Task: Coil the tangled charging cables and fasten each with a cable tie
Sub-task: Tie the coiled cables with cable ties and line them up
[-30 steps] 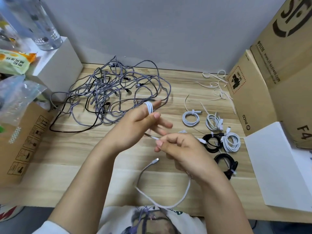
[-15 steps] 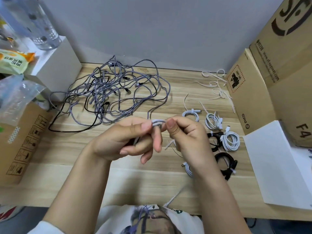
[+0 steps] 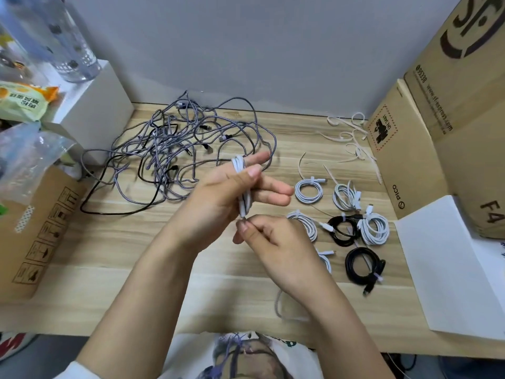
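Observation:
My left hand (image 3: 232, 192) holds a white cable (image 3: 240, 184) wound in loops round its fingers, thumb pressing on the coil. Just below it, my right hand (image 3: 276, 242) pinches the same cable near its lower end; the loose tail hangs blurred off the table's near edge. A tangle of grey braided and black cables (image 3: 185, 157) lies at the back left of the wooden table (image 3: 95, 269). Several coiled, tied cables, white (image 3: 308, 190) and black (image 3: 362, 265), lie to the right. Loose cable ties (image 3: 352, 138) lie at the back right.
Cardboard boxes (image 3: 404, 160) stand along the right, with a white sheet (image 3: 451, 263) in front. A white box (image 3: 93, 105) with a clear bottle (image 3: 68, 45) sits at the back left, above a plastic bag and another carton (image 3: 35, 242).
My left hand rose and turned, with the white coil now upright on its fingers. My right hand dropped below it, drawing the cable down. More cable is wound on; the loose tail is shorter.

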`<state>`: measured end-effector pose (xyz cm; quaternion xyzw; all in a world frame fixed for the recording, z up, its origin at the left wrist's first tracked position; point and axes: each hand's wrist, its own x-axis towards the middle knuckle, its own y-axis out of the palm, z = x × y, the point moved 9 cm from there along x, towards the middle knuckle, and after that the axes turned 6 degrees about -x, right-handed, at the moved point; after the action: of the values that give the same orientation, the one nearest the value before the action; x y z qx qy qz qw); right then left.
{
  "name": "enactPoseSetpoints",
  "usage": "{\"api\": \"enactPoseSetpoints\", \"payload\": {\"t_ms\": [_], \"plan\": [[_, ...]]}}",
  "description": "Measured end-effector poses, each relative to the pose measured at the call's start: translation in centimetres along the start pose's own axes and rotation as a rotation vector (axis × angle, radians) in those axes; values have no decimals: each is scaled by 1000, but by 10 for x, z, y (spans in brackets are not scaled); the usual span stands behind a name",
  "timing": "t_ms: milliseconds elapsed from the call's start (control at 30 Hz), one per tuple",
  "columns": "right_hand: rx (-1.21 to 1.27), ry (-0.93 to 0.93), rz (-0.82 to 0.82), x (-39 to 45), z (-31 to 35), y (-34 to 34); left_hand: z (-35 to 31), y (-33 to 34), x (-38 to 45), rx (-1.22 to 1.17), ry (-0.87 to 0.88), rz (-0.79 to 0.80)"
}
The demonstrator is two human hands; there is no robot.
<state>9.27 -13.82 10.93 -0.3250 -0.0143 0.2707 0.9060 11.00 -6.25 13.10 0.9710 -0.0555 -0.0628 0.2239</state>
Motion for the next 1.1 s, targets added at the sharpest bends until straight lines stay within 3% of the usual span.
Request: {"api": "enactPoseSetpoints", "payload": {"t_ms": [133,200,367,567,767,833,933,1100], "plan": [[23,-31,-40,-6,5,-6,5,-11,0,376,-67,-99],[83,-50,-101,-8,8,-17,12,-20,-2,451,-156,-139],[191,-72,-108,-10,12,-25,28,-3,-10,524,-333,105],[410,-28,-360,-9,-5,-55,47,12,-23,105,-474,418],[353,-114,-367,-1,-5,-52,16,35,-33,-580,-378,737],[284,-100,-340,3,-11,-47,-2,32,-30,-793,-313,703],[219,-47,-207,8,-19,-26,-19,17,-18,-911,-174,527],[17,-34,-59,6,-10,-4,-17,-9,-1,-564,-8,111]]}}
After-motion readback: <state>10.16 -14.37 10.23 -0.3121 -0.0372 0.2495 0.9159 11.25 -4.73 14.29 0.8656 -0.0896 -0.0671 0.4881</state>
